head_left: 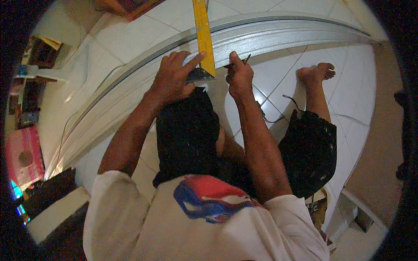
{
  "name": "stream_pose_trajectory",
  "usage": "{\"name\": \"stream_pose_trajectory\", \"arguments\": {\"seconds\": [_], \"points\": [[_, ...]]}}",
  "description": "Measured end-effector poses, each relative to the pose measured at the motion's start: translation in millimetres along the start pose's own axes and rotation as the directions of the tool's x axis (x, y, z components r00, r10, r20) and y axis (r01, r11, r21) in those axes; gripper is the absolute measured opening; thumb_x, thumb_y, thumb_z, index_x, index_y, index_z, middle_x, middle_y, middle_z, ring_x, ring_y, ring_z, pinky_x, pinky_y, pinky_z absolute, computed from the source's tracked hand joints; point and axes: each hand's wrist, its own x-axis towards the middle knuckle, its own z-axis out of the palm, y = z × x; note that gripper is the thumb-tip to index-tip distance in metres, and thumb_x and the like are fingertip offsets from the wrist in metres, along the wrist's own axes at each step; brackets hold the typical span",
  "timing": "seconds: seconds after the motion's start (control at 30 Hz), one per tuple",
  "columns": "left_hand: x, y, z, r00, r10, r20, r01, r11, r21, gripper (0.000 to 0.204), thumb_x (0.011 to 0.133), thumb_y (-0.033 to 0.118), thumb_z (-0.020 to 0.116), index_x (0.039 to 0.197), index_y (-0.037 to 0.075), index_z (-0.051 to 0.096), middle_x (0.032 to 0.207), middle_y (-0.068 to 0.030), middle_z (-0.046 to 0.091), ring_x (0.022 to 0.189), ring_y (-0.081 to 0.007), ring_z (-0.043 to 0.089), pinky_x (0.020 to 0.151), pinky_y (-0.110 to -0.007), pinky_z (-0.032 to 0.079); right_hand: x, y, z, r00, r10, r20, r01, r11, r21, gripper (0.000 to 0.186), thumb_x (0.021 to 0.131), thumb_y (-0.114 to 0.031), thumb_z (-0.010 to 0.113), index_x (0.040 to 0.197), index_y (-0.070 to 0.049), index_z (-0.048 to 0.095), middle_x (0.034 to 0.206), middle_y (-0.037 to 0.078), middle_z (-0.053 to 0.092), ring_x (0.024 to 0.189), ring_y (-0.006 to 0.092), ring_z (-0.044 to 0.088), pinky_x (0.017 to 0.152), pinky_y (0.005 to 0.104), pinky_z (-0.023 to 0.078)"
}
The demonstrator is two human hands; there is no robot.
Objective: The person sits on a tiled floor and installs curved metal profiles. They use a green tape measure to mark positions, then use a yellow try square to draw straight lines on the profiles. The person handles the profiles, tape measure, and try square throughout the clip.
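A long grey metal profile (244, 38) with a ridged face runs across the floor in front of me, bent by the lens. Across it lies a try square with a yellow blade (203, 37) and a dark stock, the stock at the profile's near edge. My left hand (172, 76) grips the square by the stock, its index finger stretched onto the blade. Just right of the blade, my right hand (240, 76) is closed round a thin dark pencil-like stick (248, 59), thumb raised. Its exact kind is too small to tell.
My bent left knee (187, 130) is under the left hand; my bare right foot (315, 73) rests on white tiles (270, 82). A dark cord (274, 120) lies between my legs. A pink patterned item (26, 154) and dark furniture stand left. A brown panel (379, 126) is at right.
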Motion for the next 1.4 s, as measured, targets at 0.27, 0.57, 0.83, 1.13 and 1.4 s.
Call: {"name": "stream_pose_trajectory", "arguments": {"seconds": [0.27,0.57,0.83,1.13,1.4], "points": [[0,1,-1,0.998,-0.043,0.036,0.041,0.998,0.045,0.104,0.068,0.022,0.081,0.163,0.029,0.039,0.143,-0.0263,0.055,0.13,-0.0472,0.054,0.112,-0.059,0.041,1,-1,5,0.998,-0.061,0.008,0.061,0.996,-0.058,0.034,0.095,-0.042,0.077,0.084,-0.016,0.058,0.062,-0.004,0.047,0.045,0.0095,0.035,0.041,0.0291,0.027],[4,-7,19,0.989,0.06,-0.132,-0.038,0.986,0.162,0.097,0.07,0.029,0.081,0.16,0.034,0.045,0.132,-0.0249,0.06,0.121,-0.0439,0.057,0.103,-0.059,0.045,-9,-14,-11,0.995,-0.014,0.104,0.031,0.986,-0.162,0.046,0.089,-0.05,0.079,0.083,-0.006,0.069,0.064,0.002,0.052,0.05,0.0154,0.042,0.048,0.0371,0.034],[-4,12,3,0.99,-0.046,-0.136,0.067,0.985,0.161,0.094,0.07,0.034,0.077,0.159,0.034,0.047,0.132,-0.0236,0.058,0.122,-0.0422,0.056,0.1,-0.058,0.043,-29,-28,-4,0.986,-0.001,0.169,0.038,0.975,-0.22,0.041,0.085,-0.041,0.088,0.091,-0.006,0.069,0.069,0.0,0.057,0.047,0.007,0.038,0.043,0.0262,0.029],[2,12,-8,0.993,-0.042,-0.113,0.049,0.997,0.062,0.093,0.071,0.039,0.074,0.16,0.032,0.047,0.133,-0.0227,0.059,0.114,-0.039,0.056,0.094,-0.052,0.041,-59,-4,21,0.957,-0.098,0.274,0.249,0.766,-0.593,0.038,0.092,-0.035,0.078,0.095,0.003,0.072,0.084,0.019,0.07,0.077,0.0307,0.066,0.075,0.0439,0.052],[16,9,-3,0.96,-0.277,-0.04,0.265,0.945,-0.19,0.085,0.087,0.04,0.073,0.163,0.02,0.041,0.107,-0.0178,0.063,0.099,-0.0352,0.057,0.085,-0.049,0.041,-49,-29,5,0.928,0.031,0.372,0.244,0.704,-0.667,0.038,0.09,-0.032,0.08,0.1,0.004,0.07,0.085,0.018,0.07,0.078,0.0269,0.067,0.075,0.0417,0.054]]}}
